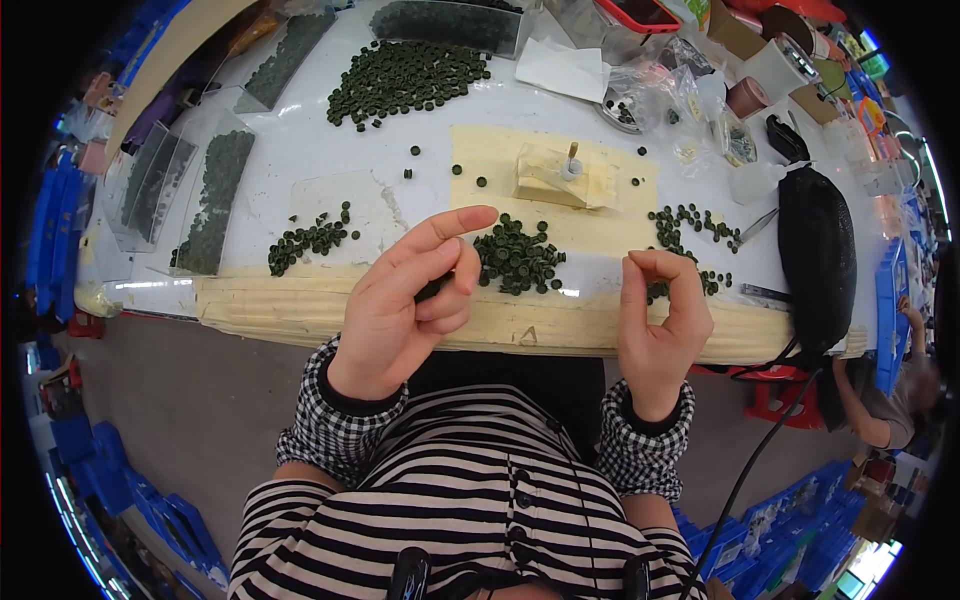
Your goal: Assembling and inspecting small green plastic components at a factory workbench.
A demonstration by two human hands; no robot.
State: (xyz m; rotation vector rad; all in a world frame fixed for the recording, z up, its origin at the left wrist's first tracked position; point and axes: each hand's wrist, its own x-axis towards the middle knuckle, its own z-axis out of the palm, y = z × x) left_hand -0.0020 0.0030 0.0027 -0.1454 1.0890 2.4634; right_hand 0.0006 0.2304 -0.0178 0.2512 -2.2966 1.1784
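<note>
our left hand (405, 290) half-curled, right hand (668, 312) pinched; cannot tell holdings. we judge part-done: clear box (231, 222) of green pieces (212, 190) at ten o'clock, loose heap (405, 85) at eleven.

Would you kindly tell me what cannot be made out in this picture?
Head view:
Left hand: its curled fingers hide most of a dark thing.
Right hand: anything between its fingertips is too small to tell.
Scattered green pieces: any behind the right hand are hidden.
Red-cased phone: cut off by the upper edge.
</note>
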